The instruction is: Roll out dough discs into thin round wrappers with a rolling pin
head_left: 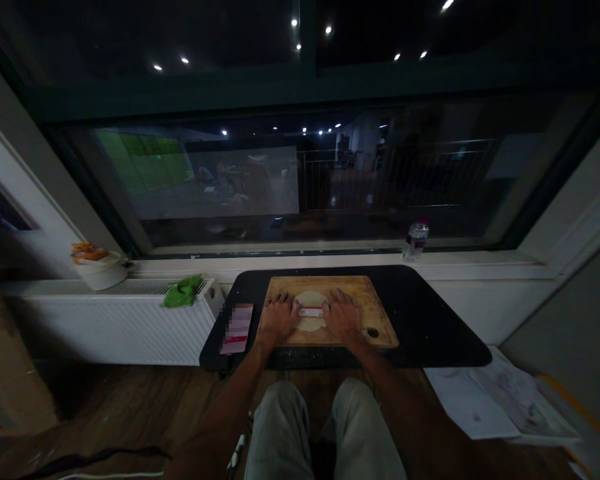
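A flat, pale round of dough (pixel 310 301) lies on a wooden cutting board (pixel 373 300). Across its middle runs a short white bar with red edges (pixel 311 312); its exact kind is unclear. My left hand (pixel 281 316) is closed over the bar's left end, palm down. On the opposite end my right hand (pixel 342 312) is closed the same way. Both hands cover the sides of the dough and hide the bar's ends.
The board rests on a black table (pixel 430 320), with a phone (pixel 238 329) at its left. A water bottle (pixel 417 241) stands on the windowsill. On the radiator (pixel 145 327) are a green cloth (pixel 182 291) and a white bowl (pixel 100 270). Papers (pixel 500 393) lie low at right.
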### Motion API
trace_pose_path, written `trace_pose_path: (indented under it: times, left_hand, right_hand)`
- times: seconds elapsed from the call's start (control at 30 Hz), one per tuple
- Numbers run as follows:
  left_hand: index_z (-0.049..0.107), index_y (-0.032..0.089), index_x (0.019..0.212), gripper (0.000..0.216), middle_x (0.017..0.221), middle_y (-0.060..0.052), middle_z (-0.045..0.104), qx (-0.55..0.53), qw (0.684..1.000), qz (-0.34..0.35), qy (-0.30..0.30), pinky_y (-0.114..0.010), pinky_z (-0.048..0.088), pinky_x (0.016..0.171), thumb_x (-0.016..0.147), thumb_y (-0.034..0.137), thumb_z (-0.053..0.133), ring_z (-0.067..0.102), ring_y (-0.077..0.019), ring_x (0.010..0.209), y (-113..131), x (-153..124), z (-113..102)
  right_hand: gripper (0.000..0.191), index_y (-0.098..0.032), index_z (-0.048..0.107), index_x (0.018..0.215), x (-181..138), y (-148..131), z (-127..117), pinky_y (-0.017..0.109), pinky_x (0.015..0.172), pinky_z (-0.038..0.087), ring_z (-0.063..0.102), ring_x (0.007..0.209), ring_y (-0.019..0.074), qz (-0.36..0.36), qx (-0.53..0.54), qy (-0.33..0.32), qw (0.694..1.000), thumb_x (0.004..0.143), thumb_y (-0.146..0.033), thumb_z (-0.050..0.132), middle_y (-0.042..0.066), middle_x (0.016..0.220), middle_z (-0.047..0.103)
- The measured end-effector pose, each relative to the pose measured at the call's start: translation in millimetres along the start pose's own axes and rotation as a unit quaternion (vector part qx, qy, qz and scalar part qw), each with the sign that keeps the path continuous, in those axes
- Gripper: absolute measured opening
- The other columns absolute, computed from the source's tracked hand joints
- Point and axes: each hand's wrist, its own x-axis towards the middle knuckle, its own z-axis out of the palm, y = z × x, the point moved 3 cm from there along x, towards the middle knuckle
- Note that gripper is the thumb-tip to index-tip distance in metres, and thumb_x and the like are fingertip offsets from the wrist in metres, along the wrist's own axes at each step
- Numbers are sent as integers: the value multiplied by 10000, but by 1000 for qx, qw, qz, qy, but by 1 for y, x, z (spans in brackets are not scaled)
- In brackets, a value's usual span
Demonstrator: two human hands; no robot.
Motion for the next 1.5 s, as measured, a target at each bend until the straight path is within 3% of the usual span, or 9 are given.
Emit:
trace_pose_path:
  times: [0.33,0.67,0.97,1.27,1.4,1.5]
  left_hand:
    - [781,221,1363,423,1505,-143,769,-16,1000,-10,21,-457,465,1245,1203,344,409,691,-299,1426,4,-26,-2]
    - [791,213,1313,396,1462,-129,796,-17,999,-16,22,-429,486,1205,1201,336,431,716,-289,1384,5,-36,-7]
    - [768,245,1398,420,1592,-118,729,0,1000,-9,9,-469,480,1229,1200,350,413,651,-314,1482,1,-26,-3]
    - [758,259,1450,414,1601,-140,705,13,1000,6,-9,-484,497,1194,1196,348,444,672,-331,1424,1,-10,-10]
    - [771,245,1401,382,1555,-150,723,29,999,18,-9,-459,514,1153,1189,305,458,694,-325,1390,-2,7,-11]
    - [791,234,1349,393,1477,-146,771,17,1000,-1,-5,-463,519,1135,1199,312,437,712,-329,1360,-7,25,-7]
  right_hand:
    - [558,-125,679,1599,-32,-3,-6,458,1280,409,633,1489,325,-21,4,16,1000,1190,-328,358,212,1613,713]
    - [584,-103,610,1671,-50,-1,1,491,1357,302,513,1620,331,-36,8,38,999,1200,-357,376,222,1724,614]
    - [546,-164,637,1645,-35,-1,-7,476,1296,354,548,1549,327,-39,23,6,999,1215,-401,399,182,1692,647]
    - [549,-188,683,1606,-14,0,-12,492,1264,375,567,1487,340,-48,29,-16,998,1216,-466,414,163,1629,699]
    - [569,-243,628,1675,1,9,-6,511,1276,356,527,1516,345,-108,41,-18,993,1188,-520,528,145,1647,677]
    - [518,-260,702,1596,7,19,-2,540,1273,359,526,1495,353,-193,57,-18,979,1154,-521,634,153,1591,687]
